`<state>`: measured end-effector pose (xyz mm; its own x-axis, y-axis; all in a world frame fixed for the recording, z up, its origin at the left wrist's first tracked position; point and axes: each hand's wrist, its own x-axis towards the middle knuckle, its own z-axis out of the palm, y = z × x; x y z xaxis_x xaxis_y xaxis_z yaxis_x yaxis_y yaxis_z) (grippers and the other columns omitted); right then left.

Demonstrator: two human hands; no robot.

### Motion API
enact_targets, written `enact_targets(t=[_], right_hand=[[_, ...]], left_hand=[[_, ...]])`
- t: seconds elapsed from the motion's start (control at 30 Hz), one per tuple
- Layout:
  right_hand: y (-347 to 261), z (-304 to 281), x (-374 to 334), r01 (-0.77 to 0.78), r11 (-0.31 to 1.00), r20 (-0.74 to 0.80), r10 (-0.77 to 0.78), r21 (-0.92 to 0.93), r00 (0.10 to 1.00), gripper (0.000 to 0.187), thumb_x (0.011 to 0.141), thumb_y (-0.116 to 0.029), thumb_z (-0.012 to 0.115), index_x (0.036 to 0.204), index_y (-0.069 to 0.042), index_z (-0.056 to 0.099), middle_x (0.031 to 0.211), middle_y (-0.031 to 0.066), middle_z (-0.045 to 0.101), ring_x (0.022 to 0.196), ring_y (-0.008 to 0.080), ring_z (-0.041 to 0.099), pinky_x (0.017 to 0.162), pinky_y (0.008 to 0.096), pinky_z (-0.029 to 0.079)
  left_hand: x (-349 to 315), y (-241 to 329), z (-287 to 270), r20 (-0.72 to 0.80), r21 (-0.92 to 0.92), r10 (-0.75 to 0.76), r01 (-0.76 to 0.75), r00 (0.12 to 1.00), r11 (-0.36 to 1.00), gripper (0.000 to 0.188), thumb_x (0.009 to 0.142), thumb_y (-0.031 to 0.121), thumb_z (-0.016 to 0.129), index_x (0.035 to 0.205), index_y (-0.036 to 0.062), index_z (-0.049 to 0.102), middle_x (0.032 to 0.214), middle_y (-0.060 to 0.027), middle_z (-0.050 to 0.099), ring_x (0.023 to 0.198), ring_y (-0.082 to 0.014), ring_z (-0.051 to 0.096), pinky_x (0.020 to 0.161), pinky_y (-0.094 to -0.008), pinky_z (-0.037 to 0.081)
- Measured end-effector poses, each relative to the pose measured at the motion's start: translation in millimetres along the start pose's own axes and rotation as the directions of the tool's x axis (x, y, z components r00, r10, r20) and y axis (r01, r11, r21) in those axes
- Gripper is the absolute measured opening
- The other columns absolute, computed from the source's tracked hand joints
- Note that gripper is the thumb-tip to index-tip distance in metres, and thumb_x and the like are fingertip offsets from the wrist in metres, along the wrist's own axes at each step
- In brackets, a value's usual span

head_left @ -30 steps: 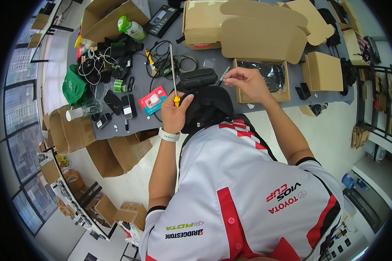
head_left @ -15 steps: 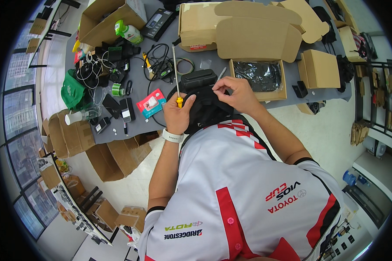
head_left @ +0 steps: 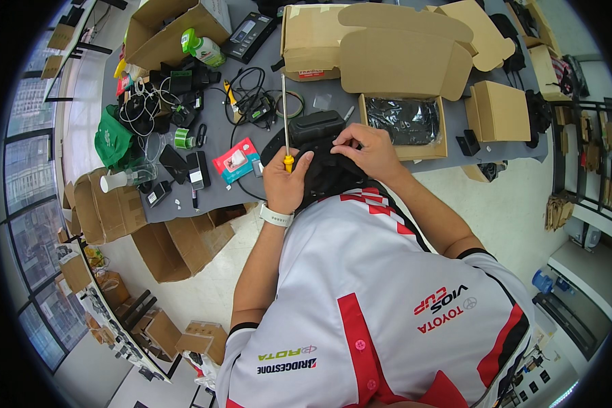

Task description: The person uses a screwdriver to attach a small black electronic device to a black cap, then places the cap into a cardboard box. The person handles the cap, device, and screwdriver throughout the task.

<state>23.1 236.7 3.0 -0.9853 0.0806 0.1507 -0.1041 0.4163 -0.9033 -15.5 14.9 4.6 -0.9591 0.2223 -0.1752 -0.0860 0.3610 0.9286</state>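
My left hand (head_left: 283,182) is closed round a screwdriver (head_left: 289,162) with a yellow handle, its long metal shaft pointing away from me. The same hand rests against the left side of a black item (head_left: 326,165) close to my waist, which has a rounded box-shaped part (head_left: 317,125) at its far end. My right hand (head_left: 370,151) pinches thumb and finger together over the right side of that item; what lies between the fingertips is too small or hidden to name. A slim grey pen-like stick (head_left: 349,113) lies just beyond my right hand.
Left on the grey table (head_left: 217,197) are a red-and-blue packet (head_left: 237,161), tangled cables (head_left: 143,109), black adapters (head_left: 197,170) and a green spray bottle (head_left: 202,49). An open carton (head_left: 444,136) with a black-wrapped thing stands right, beside a brown box (head_left: 502,112). Cartons (head_left: 177,248) sit below the table's left edge.
My left hand and the screwdriver have shifted slightly right and toward me. The black item has moved a little to the right. My right hand keeps its pinch in nearly the same place.
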Motion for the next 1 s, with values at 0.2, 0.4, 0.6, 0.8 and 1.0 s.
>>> enact_targets(t=[0.2,0.4,0.6,0.8,1.0], right_hand=[[16,7,-5,0.131,0.990,-0.099,-0.135,-0.050,0.986,0.018,0.080,-0.010,0.090,0.090,-0.006,0.076,0.086,0.0064,0.074,0.080,0.0194,0.070,0.070,0.0317,0.056],[20,11,-6,0.085,0.989,-0.109,-0.071,0.124,0.991,0.017,0.081,-0.005,0.089,0.088,-0.003,0.074,0.088,0.0070,0.075,0.077,0.0159,0.069,0.071,0.0298,0.056],[42,17,-6,-0.166,0.912,-0.054,0.200,0.375,0.978,0.023,0.080,-0.006,0.092,0.092,-0.005,0.072,0.091,0.0038,0.075,0.084,0.0111,0.070,0.077,0.0281,0.057],[38,12,-3,-0.415,0.699,0.072,0.464,0.582,0.883,0.030,0.082,-0.009,0.092,0.104,-0.003,0.073,0.101,0.0049,0.076,0.096,0.0122,0.070,0.090,0.0285,0.056],[32,3,-6,-0.620,0.518,0.365,0.514,0.590,0.777,0.040,0.086,-0.009,0.088,0.122,0.001,0.073,0.115,0.0091,0.077,0.104,0.0146,0.070,0.096,0.0308,0.056]], left_hand=[[-4,-2,5,-0.010,-0.071,0.017,-0.017,1.000,0.997,0.024,0.097,0.019,0.082,0.087,0.0036,0.066,0.068,0.0100,0.049,0.064,-0.0012,0.035,0.054,-0.0241,0.027],[-5,-3,7,0.005,-0.003,0.050,-0.050,0.999,0.999,0.027,0.096,0.019,0.082,0.090,-0.0001,0.064,0.060,0.0000,0.045,0.060,-0.0057,0.037,0.052,-0.0275,0.032],[-4,-3,7,0.023,0.021,0.085,-0.085,0.996,0.996,0.027,0.096,0.018,0.082,0.089,-0.0001,0.064,0.059,0.0003,0.045,0.060,-0.0057,0.035,0.051,-0.0276,0.031],[-2,-8,1,0.093,-0.061,0.065,-0.060,0.994,0.996,0.022,0.097,0.015,0.082,0.090,0.0038,0.065,0.070,0.0091,0.047,0.066,-0.0028,0.037,0.057,-0.0240,0.029],[1,-11,0,0.129,-0.084,0.101,-0.091,0.986,0.992,0.020,0.096,0.012,0.082,0.090,0.0042,0.064,0.071,0.0094,0.048,0.067,-0.0022,0.037,0.058,-0.0230,0.029]])
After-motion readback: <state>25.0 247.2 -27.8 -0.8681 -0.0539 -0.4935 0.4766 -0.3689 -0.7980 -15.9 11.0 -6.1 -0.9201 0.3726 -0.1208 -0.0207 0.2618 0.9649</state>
